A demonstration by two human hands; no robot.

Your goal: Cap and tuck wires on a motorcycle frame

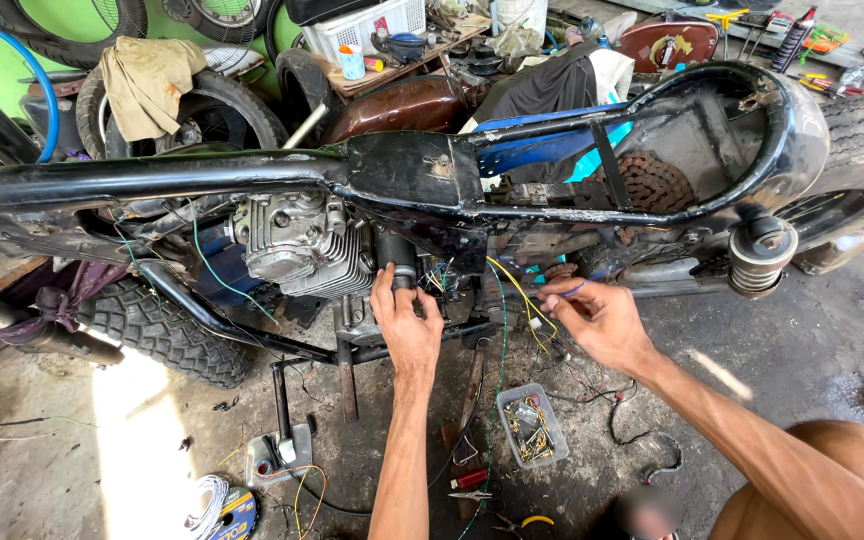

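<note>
Below the black frame (252, 180), left hand's (407, 325) grip around black cylinder (397, 260), right hand's (597, 320) pinching blue wire (574, 289).

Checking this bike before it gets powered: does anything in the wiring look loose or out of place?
Yes. Yellow wires hang unconnected below the frame, between the left hand and the right hand. More wire trails across the floor.
</note>
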